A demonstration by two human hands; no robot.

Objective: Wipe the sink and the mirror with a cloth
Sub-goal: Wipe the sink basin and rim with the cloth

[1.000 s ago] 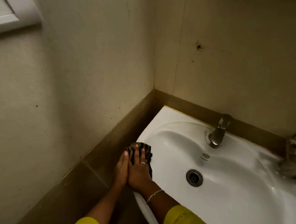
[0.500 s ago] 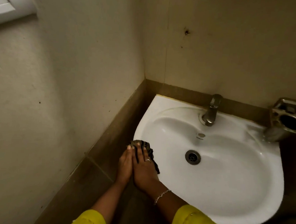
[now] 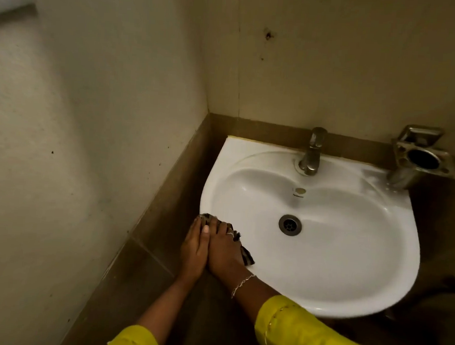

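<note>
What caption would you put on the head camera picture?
Left hand and right hand press a dark cloth on the white sink rim.

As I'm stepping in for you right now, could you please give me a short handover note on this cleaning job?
Left hand: flat, pressing the left edge of the cloth.
Right hand: flat on the cloth.
The cloth lies on the left front rim of the sink.
Done: wiping is under way at that rim; extent unclear.
Left: rest of the sink, then the mirror, not clearly in view.
</note>
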